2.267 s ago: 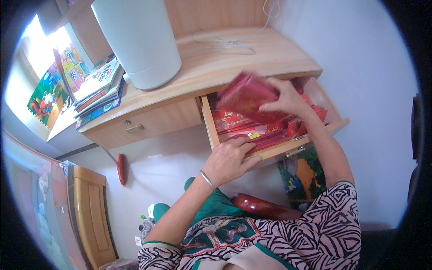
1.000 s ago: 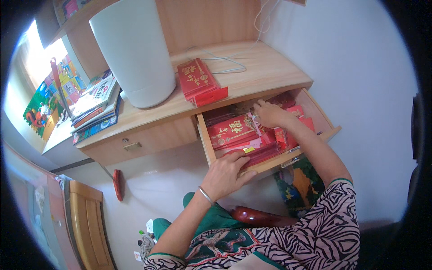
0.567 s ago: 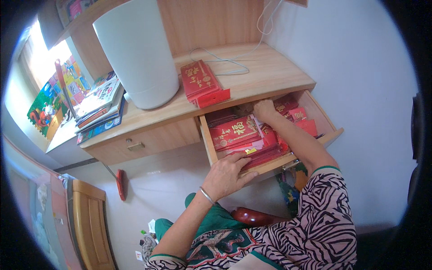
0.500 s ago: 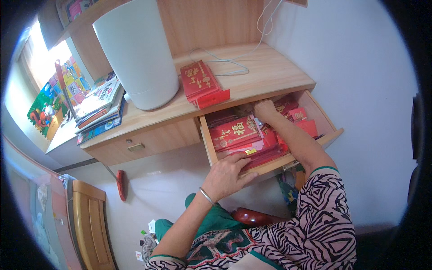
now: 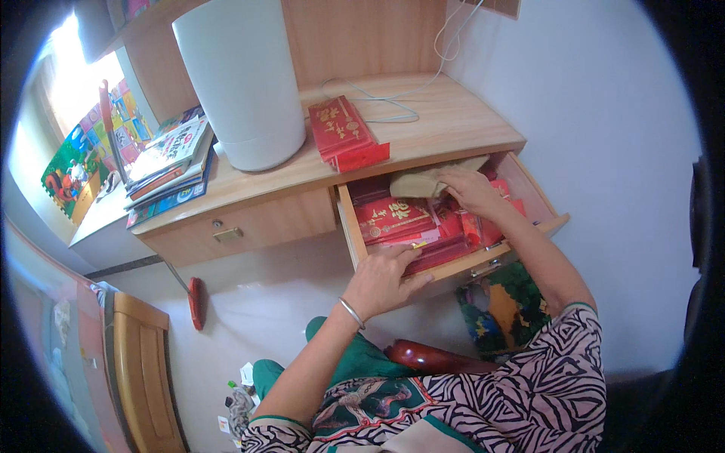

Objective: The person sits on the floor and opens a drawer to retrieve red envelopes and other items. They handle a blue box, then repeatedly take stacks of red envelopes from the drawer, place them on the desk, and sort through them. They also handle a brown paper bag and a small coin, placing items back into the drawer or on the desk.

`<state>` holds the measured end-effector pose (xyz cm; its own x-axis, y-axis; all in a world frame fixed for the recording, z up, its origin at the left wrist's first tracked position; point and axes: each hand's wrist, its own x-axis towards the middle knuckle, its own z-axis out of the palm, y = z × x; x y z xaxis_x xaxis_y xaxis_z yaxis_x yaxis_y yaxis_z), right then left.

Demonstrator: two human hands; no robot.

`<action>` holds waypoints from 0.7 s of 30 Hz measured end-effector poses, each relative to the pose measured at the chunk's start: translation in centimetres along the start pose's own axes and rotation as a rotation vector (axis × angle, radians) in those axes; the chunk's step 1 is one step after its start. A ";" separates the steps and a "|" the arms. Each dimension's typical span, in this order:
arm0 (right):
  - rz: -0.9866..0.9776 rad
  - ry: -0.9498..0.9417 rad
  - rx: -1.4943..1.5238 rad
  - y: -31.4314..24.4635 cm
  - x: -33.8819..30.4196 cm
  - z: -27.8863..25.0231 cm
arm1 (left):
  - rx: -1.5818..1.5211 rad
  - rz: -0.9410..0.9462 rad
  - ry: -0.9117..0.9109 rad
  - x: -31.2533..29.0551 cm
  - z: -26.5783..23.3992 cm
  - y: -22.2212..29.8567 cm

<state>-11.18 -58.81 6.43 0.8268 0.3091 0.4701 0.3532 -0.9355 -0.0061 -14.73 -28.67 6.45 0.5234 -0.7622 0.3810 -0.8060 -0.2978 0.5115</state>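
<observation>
"Pinching the near edge of a tan flat piece (image 5: 414,183), the right hand (image 5: 471,190) reaches into the back of a pulled-out drawer (image 5: 531,185), as we look down from above. How wide are its fingers?"

"We see them bent and held close together on the piece, with hardly a gap between them; exactly where the thumb presses, we cannot tell. The tan flat piece extends past the fingertips, mostly to their left, above the other contents."

"And the left hand (image 5: 381,278)?"

"We find it laid over the drawer's front edge, fingers slightly apart at a row of dark red envelopes (image 5: 447,253), thumb spread away from them along the outer face. A yellow tag (image 5: 420,244) shows just beyond those fingertips, and a silver bracelet (image 5: 351,313) circles the wrist behind them."

"What fills the space between the two sets of fingers?"

"We have gold-patterned red packets (image 5: 393,219), beyond the left fingertips and to the left of the right ones. Farther out than either hand, on the desk (image 5: 461,113), we see a red bundle (image 5: 340,130) near a white cylinder (image 5: 245,90), both well apart from all the fingers."
</observation>
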 end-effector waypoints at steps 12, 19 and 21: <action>0.697 0.376 1.048 -3.6 -2.1 -4.3 | -0.837 -0.251 0.067 -0.1 -1.5 0.0; 0.283 0.444 0.768 -12.6 -1.4 -8.9 | -2.292 -0.377 -0.125 -0.8 -3.0 1.4; 0.091 0.332 0.876 -16.7 -1.5 -9.4 | -2.273 -0.476 -0.022 -1.1 -2.7 1.1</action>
<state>-22.42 -45.28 14.14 0.7481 0.0501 0.6617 0.6084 -0.4499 -0.6538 -15.44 -26.66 8.70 0.4991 -0.8663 0.0200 0.8337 0.4863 0.2616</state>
